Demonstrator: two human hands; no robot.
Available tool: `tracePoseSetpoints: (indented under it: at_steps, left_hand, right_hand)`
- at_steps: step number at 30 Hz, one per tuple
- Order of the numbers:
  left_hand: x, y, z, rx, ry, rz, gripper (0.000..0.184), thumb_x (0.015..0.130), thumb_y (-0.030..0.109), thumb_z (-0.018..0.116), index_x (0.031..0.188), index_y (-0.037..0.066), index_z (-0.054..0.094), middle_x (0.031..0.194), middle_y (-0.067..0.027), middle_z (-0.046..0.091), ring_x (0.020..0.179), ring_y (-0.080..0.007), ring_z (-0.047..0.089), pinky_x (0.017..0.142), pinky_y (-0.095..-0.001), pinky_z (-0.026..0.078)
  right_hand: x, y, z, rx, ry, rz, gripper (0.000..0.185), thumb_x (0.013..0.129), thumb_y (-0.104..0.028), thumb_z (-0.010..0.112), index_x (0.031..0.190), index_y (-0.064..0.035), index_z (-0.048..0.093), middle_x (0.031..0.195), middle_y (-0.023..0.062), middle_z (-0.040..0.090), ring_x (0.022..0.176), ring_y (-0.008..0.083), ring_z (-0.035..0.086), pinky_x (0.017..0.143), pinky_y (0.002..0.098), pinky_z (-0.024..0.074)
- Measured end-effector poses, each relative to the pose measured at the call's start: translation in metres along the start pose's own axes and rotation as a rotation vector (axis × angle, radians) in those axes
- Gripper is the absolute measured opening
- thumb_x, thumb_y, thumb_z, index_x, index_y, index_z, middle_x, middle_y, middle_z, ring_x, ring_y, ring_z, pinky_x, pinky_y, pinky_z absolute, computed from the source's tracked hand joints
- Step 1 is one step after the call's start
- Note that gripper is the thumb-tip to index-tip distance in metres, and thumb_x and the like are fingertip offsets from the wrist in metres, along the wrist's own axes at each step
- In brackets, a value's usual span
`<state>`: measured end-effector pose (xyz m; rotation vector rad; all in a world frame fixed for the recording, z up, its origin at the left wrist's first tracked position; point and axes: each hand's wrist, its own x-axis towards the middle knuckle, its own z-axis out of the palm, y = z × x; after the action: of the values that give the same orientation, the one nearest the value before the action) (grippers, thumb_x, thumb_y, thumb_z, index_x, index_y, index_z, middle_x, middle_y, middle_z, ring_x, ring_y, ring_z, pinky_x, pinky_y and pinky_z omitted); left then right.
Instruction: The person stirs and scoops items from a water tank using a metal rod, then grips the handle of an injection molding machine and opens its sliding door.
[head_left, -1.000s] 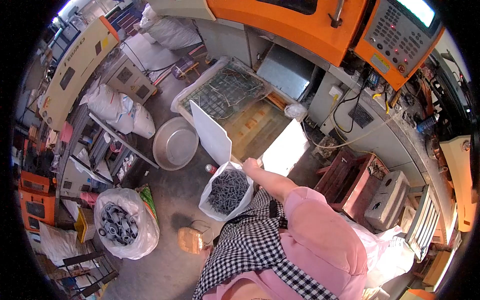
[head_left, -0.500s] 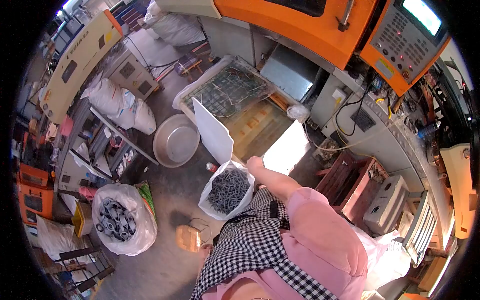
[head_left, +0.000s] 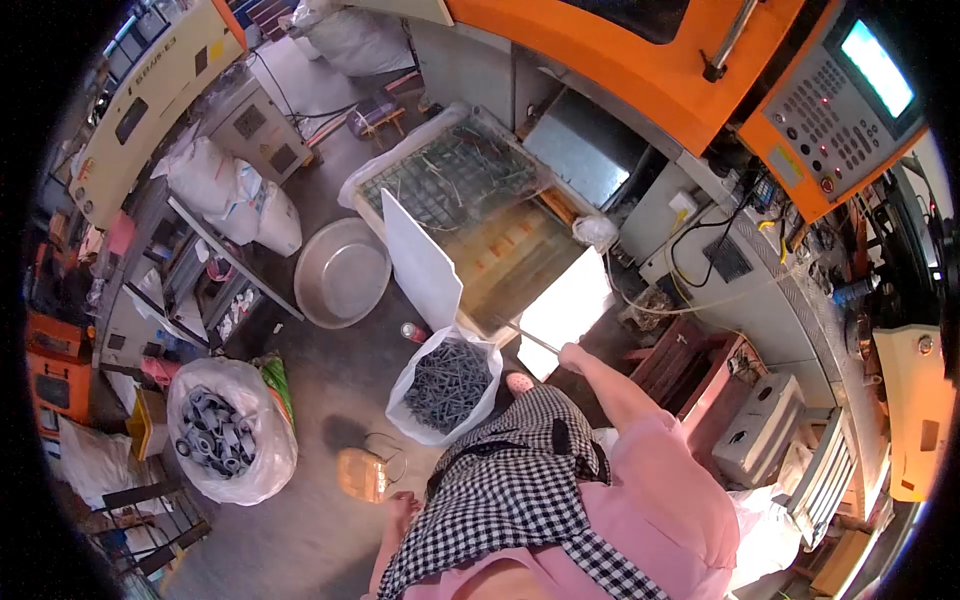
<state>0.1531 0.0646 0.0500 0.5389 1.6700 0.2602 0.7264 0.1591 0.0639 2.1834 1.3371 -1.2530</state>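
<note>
Now the right hand [head_left: 573, 358] has drawn back, gripping a rod [head_left: 532, 338].

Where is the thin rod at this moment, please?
In the head view, the thin rod is in the person's right hand, right of centre, crossing in front of the bright white panel, right of the white bag.
</note>
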Motion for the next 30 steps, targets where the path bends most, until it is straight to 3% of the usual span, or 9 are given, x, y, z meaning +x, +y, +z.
tracePoseSetpoints:
  at_steps: [3,8,9,10,12,13,17,22,30]
  left_hand:
    - [-0.039,0.051,0.018,0.222,-0.049,0.016,0.014,0.077,0.011,0.051,0.085,0.000,0.052,0.067,-0.0099,0.055,0.053,-0.0188,0.057,0.043,-0.0272,0.048]
    - [-0.014,0.063,0.030,0.083,-0.058,-0.133,0.012,0.077,0.010,0.053,0.082,0.000,0.052,0.066,-0.0098,0.054,0.053,-0.0176,0.056,0.044,-0.0268,0.048]
    - [-0.022,0.075,0.038,0.102,-0.042,-0.077,0.012,0.077,0.010,0.053,0.082,0.000,0.052,0.066,-0.0096,0.054,0.054,-0.0171,0.056,0.046,-0.0268,0.048]
    - [-0.028,0.089,0.047,0.121,-0.024,-0.024,0.012,0.077,0.011,0.054,0.082,0.000,0.052,0.066,-0.0093,0.054,0.055,-0.0167,0.055,0.047,-0.0268,0.048]
    - [-0.024,0.107,0.059,0.182,-0.014,-0.010,0.013,0.077,0.011,0.054,0.082,-0.001,0.053,0.067,-0.0093,0.054,0.056,-0.0165,0.056,0.048,-0.0266,0.048]
    - [-0.020,0.113,0.062,0.248,-0.014,0.014,0.014,0.077,0.012,0.055,0.082,-0.001,0.053,0.067,-0.0093,0.055,0.056,-0.0164,0.056,0.049,-0.0264,0.048]
    - [-0.011,0.120,0.074,0.159,-0.033,0.038,0.016,0.077,0.013,0.056,0.084,-0.001,0.053,0.067,-0.0084,0.055,0.056,-0.0158,0.055,0.050,-0.0256,0.046]
    - [-0.011,0.124,0.081,0.452,-0.176,-0.002,0.016,0.077,0.014,0.056,0.082,0.000,0.054,0.064,-0.0057,0.055,0.055,-0.0142,0.055,0.048,-0.0249,0.044]
    - [-0.002,0.104,0.090,0.245,-0.102,-0.114,0.017,0.077,0.014,0.057,0.083,-0.001,0.052,0.062,-0.0066,0.055,0.053,-0.0144,0.055,0.047,-0.0255,0.045]
  right_hand:
    - [0.009,0.024,0.020,0.206,0.071,-0.010,0.025,0.077,-0.015,0.046,0.094,-0.0003,0.058,0.075,0.0169,0.058,0.062,0.0246,0.057,0.052,0.0352,0.0448]
    - [0.033,0.031,0.038,0.671,0.308,0.050,0.028,0.082,-0.021,0.043,0.097,0.0002,0.055,0.067,0.0148,0.056,0.045,0.0219,0.050,0.041,0.0343,0.0406]
    - [0.045,0.032,0.040,0.677,0.307,0.072,0.031,0.083,-0.023,0.040,0.101,-0.0005,0.052,0.078,0.0175,0.057,0.060,0.0267,0.056,0.053,0.0369,0.0449]
    - [0.052,0.029,0.033,0.675,0.295,0.071,0.031,0.083,-0.023,0.040,0.101,-0.0005,0.052,0.078,0.0175,0.057,0.060,0.0267,0.056,0.053,0.0369,0.0449]
    - [0.064,0.026,0.023,0.603,0.367,0.081,0.030,0.084,-0.022,0.038,0.101,-0.0014,0.052,0.092,0.0213,0.055,0.083,0.0329,0.055,0.071,0.0396,0.0437]
    - [0.063,0.018,0.007,0.737,0.308,0.132,0.030,0.084,-0.022,0.038,0.104,-0.0021,0.050,0.100,0.0235,0.051,0.098,0.0366,0.047,0.083,0.0409,0.0376]
    - [0.103,0.014,-0.011,0.776,0.341,0.169,0.032,0.086,-0.023,0.037,0.110,-0.0028,0.044,0.102,0.0239,0.051,0.095,0.0369,0.049,0.081,0.0412,0.0391]
    - [0.158,0.017,-0.022,0.807,0.435,0.163,0.032,0.086,-0.021,0.036,0.113,-0.0034,0.042,0.099,0.0256,0.051,0.093,0.0385,0.049,0.079,0.0419,0.0395]
    - [0.230,0.025,-0.048,0.884,0.564,0.199,0.034,0.087,-0.021,0.034,0.114,-0.0005,0.040,0.104,0.0255,0.050,0.096,0.0385,0.047,0.082,0.0409,0.0386]
